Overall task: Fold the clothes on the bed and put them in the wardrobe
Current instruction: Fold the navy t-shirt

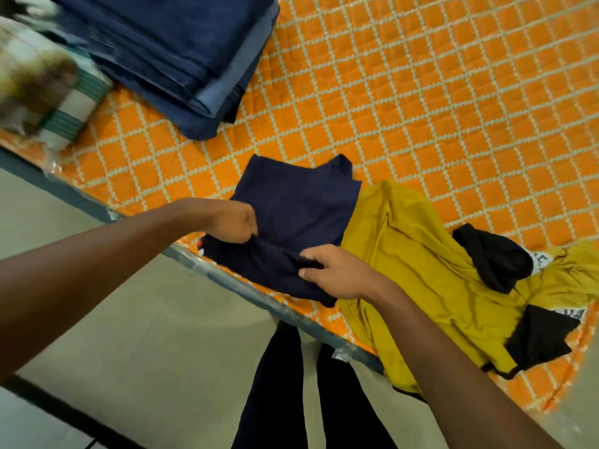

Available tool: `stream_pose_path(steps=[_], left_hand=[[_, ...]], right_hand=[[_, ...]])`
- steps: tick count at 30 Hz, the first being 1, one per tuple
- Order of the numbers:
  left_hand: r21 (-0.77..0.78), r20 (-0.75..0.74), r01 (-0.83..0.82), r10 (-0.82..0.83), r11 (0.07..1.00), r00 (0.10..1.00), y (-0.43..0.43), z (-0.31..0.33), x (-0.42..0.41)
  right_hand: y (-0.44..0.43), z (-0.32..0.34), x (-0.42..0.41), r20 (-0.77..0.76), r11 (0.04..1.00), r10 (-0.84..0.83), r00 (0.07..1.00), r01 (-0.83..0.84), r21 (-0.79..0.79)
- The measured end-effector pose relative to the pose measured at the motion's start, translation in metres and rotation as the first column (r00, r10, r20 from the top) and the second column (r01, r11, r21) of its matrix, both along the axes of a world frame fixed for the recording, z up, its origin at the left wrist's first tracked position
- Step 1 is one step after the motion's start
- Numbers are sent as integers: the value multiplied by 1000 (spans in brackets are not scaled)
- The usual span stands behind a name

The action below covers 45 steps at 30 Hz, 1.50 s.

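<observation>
Navy garment (301, 202): partly folded into a rough rectangle, flat on the bed close to its near edge, lower corner reaching the rail
Left hand (235, 222): fingers curled, gripping the left side of the navy garment where the cloth bunches
Right hand (337, 273): thumb and fingers pinching a small ridge of navy cloth at the lower middle, wrist above the yellow garment
Yellow garment (421, 270): crumpled and unfolded, just right of the navy garment and touching it, one end hanging past the near edge of the bed
Black garment (492, 257): heaped on top of the yellow garment, with a white band of lettering too small to read
Second black piece (541, 338): lower right on the yellow cloth; same garment or another, cannot tell
Folded stack (181, 59): dark and lighter blue layers piled at the far left of the bed, well apart from both hands
Pillow (48, 82): blurred, pale with green stripes, just left of the folded stack
Bed (437, 92): orange cover with a pale lattice pattern
Rail (227, 281): grey, along the near side of the bed
In the way: right forearm across the lower part of the yellow garment, left forearm over the rail and floor
Floor (129, 319): pale, dark line at lower left
Legs (275, 384): dark trousers, close against the near edge, between the forearms
</observation>
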State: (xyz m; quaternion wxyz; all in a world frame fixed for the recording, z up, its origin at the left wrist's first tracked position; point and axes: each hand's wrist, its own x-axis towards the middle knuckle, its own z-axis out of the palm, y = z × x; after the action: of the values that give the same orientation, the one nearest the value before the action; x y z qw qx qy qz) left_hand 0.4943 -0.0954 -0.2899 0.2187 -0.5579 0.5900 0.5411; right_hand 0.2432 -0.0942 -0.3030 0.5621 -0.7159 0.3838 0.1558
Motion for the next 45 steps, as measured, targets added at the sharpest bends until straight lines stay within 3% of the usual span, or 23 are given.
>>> stream_pose_path(steps=[2,4,6,9,12,14,16,18,20,22,24,26,33,36,38,41,43,45], left_hand=[[-16,-20,-103,103,995,995,0,5,9],[-132,-47,-258,254,957,966,-13,5,16],[-247,-80,-415,408,876,909,-33,1,18],[-412,-121,-544,548,731,827,-63,-17,11],[-589,-109,-524,582,615,806,-80,-45,7],[-713,-67,-402,514,575,855,-80,-61,8],[-827,21,-199,382,526,924,-69,-67,7],[-880,-15,-104,194,462,981,-46,-65,3],[-897,-39,-28,-18,442,999,-14,-61,1],[-872,15,87,-151,482,988,16,-64,2],[-811,86,174,-181,558,980,35,-75,6],[-757,145,226,-180,613,973,40,-86,9],[-654,249,270,-136,706,959,25,-92,1],[-609,217,206,-89,766,972,18,-74,2],[-568,87,52,-2,821,996,-4,-47,6],[-351,-45,-43,29,935,999,-41,4,27],[-200,-133,-89,63,976,989,-61,40,54],[-55,-226,-193,176,980,958,-79,76,96]], right_hand=[[-6,1,-3,104,993,-119,987,117,22],[-21,-6,-3,183,947,-305,935,318,-48],[-44,-18,2,201,860,-470,860,497,-114],[-83,-38,11,172,751,-604,778,628,-204],[-104,-55,15,107,647,-682,724,664,-374],[-101,-59,16,89,554,-676,732,584,-594],[-86,-52,18,201,443,-583,787,515,-734],[-58,-44,24,314,402,-440,841,497,-768],[-15,-41,29,292,457,-330,897,423,-782],[26,-45,31,119,563,-234,965,235,-792],[51,-57,30,-53,661,-191,980,89,-745],[54,-66,29,-139,707,-206,969,49,-705],[24,-85,42,-225,671,-226,948,-16,-741],[7,-66,44,-158,660,-262,952,57,-749],[-21,-29,45,-169,766,-241,956,80,-637],[-78,27,54,-343,941,73,937,-179,-289],[-110,63,74,-346,966,172,922,-227,-127],[-137,98,116,-320,971,192,928,-226,-75]])
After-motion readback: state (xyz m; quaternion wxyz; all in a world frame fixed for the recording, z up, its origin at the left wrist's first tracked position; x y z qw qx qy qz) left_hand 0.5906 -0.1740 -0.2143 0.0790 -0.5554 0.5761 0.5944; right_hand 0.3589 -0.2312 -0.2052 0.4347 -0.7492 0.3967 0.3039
